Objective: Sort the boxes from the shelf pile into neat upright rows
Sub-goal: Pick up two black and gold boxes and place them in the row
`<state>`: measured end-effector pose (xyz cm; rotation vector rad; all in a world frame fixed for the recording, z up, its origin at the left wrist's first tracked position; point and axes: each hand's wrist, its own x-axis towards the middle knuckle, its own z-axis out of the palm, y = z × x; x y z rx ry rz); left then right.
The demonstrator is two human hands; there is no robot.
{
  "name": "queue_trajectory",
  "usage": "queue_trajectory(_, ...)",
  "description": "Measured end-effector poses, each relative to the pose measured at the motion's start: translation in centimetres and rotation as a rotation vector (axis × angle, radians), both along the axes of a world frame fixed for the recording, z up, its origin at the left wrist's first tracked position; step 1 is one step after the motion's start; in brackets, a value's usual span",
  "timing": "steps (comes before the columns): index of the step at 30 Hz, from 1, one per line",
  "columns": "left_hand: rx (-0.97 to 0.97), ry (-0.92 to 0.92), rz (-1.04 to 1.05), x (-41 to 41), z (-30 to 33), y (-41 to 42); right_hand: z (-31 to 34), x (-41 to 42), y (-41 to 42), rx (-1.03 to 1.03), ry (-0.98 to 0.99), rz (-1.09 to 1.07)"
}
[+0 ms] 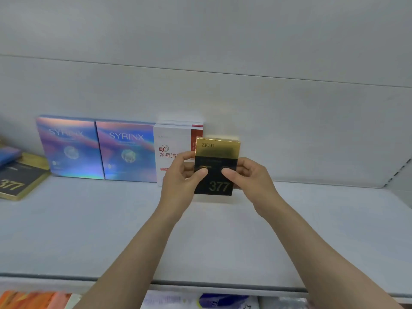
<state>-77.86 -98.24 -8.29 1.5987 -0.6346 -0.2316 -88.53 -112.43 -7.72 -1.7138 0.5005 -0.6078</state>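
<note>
At the back of the white shelf (89,230), against the rear wall, I hold the black-and-gold box (215,167) upright between both hands. My left hand (178,186) grips its left edge, thumb pressed on the black front; my right hand (252,177) grips the right edge, thumb likewise on the front. Whether its base touches the shelf I cannot tell. The box overlaps the right side of the white box (176,150), which stands upright in a row beside two holographic SYRINX boxes (98,150). To the right the shelf runs bare to the side bracket; the front lip lies below my forearms. At far left a second black-and-gold box (20,179) lies flat under a blue item. The held box: gold upper band marked ZKZU, black lower part, gold "377".
</note>
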Motion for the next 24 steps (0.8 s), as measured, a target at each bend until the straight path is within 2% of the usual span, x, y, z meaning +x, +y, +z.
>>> queue_trajectory(1, 0.035, -0.103, 0.062, 0.2, -0.1, 0.0, 0.1, -0.1, -0.3, 0.015, -0.017, -0.017)
queue_trajectory(5, 0.216, -0.724, 0.423, 2.9, -1.1, 0.4, -0.5, 0.0, -1.6, 0.056, -0.022, -0.101)
queue_trajectory(7, 0.292, -0.861, 0.456, 4.5, -1.9, 0.5, -1.1, 0.4, -1.7, 0.054, 0.017, -0.147)
queue_trajectory(14, 0.361, -0.993, 0.443, 6.6, -2.9, 0.1, -2.9, 2.1, -1.6, -0.049, 0.067, -0.314)
queue_trajectory(24, 0.316, -1.041, 0.435, 7.4, -3.5, 0.1, -3.7, 3.3, -0.3, -0.204, 0.100, -0.449)
